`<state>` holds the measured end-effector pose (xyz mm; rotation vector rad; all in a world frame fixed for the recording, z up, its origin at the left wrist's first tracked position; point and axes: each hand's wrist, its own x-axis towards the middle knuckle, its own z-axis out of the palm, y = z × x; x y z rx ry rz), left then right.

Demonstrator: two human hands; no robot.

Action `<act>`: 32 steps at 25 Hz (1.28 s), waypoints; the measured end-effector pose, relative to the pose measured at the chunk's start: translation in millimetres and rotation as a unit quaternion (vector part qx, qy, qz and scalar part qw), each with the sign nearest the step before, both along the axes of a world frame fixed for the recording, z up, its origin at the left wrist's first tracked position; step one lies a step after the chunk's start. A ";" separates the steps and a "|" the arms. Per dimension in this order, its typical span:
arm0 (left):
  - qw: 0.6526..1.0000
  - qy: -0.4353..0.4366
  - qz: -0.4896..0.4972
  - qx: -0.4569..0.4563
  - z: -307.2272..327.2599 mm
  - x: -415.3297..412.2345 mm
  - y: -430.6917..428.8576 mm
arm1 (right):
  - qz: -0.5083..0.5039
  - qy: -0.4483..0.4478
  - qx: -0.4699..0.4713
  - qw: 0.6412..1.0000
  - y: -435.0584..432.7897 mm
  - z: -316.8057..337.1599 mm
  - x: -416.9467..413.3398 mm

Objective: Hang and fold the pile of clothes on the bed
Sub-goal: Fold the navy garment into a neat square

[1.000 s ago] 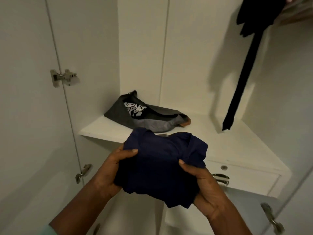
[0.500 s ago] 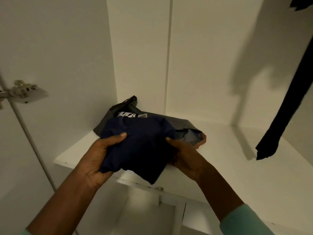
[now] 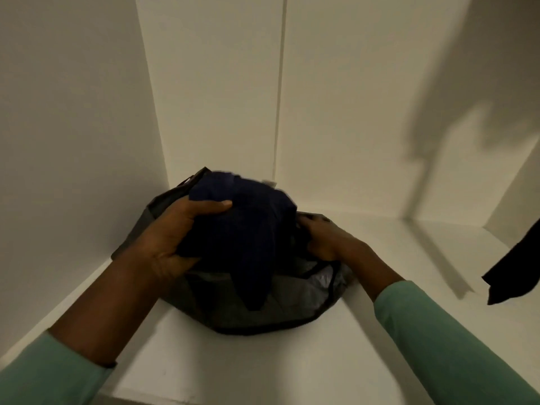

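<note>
Your left hand (image 3: 175, 232) clamps navy shirt (image 3: 248, 229), directly over grey shirt (image 3: 263, 311); right hand (image 3: 330, 241) alongside, grip hidden.

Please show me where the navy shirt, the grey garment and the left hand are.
navy shirt (image 3: 248, 229), head view, on its bundled middle.
grey garment (image 3: 286, 304), head view, on its near part below the shirt.
left hand (image 3: 172, 235), head view, on the middle of the hand.

back-left corner: blocked, grey folded clothes (image 3: 286, 308) with navy shirt (image 3: 248, 229) atop | shelf (image 3: 204, 363) front, right: open | far right: hanging black garment (image 3: 520, 273) dips in
</note>
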<state>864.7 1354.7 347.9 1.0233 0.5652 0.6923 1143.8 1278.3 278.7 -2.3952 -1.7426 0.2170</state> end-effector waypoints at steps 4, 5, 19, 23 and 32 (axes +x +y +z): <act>0.999 -0.004 -0.041 0.030 -35.5 41.7 45.5 | -0.066 0.153 0.159 0.973 1.5 23.4 26.6; 0.994 0.063 -0.040 0.075 -51.4 50.5 57.5 | -0.085 0.166 0.155 0.970 1.8 26.1 26.9; 0.499 0.421 -0.082 0.752 -64.5 125.4 76.2 | -0.114 0.062 0.107 0.986 -7.1 -2.6 12.2; 0.471 0.410 -0.068 0.778 -69.7 165.2 70.3 | -0.114 0.058 0.158 0.979 -15.7 -5.6 8.9; 0.663 0.373 -0.237 0.605 -104.9 196.9 91.1 | -0.125 0.235 0.249 0.931 -14.7 0.2 2.5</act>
